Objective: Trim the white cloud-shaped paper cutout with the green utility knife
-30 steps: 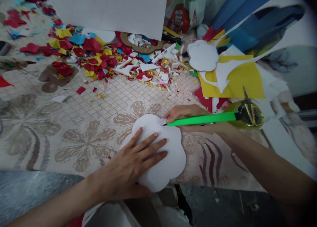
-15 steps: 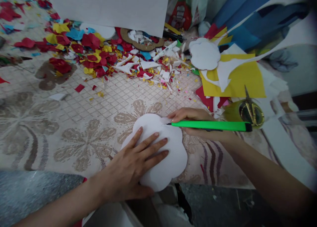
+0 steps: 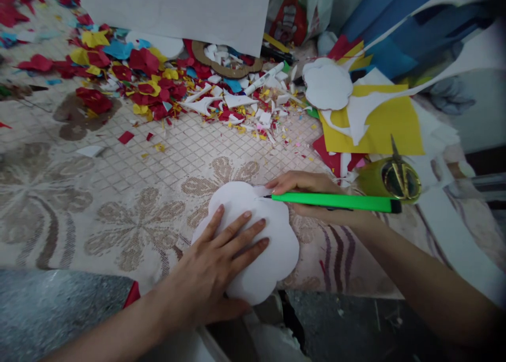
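A white cloud-shaped foam cut-out (image 3: 276,246) lies on the patterned tablecloth near the table's front edge. My left hand (image 3: 213,267) rests flat on it with the fingers spread. My right hand (image 3: 312,196) is closed round a green utility knife (image 3: 336,201), whose tip touches the cut-out's upper edge. The knife lies almost level and points left.
A heap of red, yellow, blue and white scraps (image 3: 166,88) covers the back of the table. A second white cloud shape (image 3: 327,85) and yellow sheets (image 3: 379,125) lie at the back right. A yellow tin with scissors (image 3: 391,177) stands just beyond my right wrist. A large white board (image 3: 177,9) leans behind.
The knife's rear end dropped from pointing up at the tin to lying level. My left hand and the cut-out stayed put. The view shifted slightly.
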A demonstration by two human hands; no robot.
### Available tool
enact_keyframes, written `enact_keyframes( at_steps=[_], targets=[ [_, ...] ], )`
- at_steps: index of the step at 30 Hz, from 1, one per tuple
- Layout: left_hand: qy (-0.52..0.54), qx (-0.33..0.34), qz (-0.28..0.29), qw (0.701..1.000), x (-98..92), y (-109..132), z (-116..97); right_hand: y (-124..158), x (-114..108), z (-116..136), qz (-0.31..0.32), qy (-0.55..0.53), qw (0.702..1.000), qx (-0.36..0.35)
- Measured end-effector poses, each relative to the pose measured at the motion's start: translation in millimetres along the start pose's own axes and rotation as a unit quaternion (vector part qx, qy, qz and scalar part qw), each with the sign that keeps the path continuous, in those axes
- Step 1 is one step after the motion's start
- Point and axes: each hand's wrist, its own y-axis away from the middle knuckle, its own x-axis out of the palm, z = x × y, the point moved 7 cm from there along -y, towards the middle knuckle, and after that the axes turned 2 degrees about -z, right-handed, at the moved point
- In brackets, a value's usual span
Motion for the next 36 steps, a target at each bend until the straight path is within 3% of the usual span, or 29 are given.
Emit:
enact_keyframes(
  at_steps=[19,36],
  targets=[
    [0.002,-0.033,-0.021,0.999,4.7,5,-6,3,4,6,-0.022,0.017,1.0,0.001],
    [-0.001,-0.038,-0.018,0.999,4.8,5,-6,24,14,0,-0.134,0.015,0.989,0.057]
  ],
)
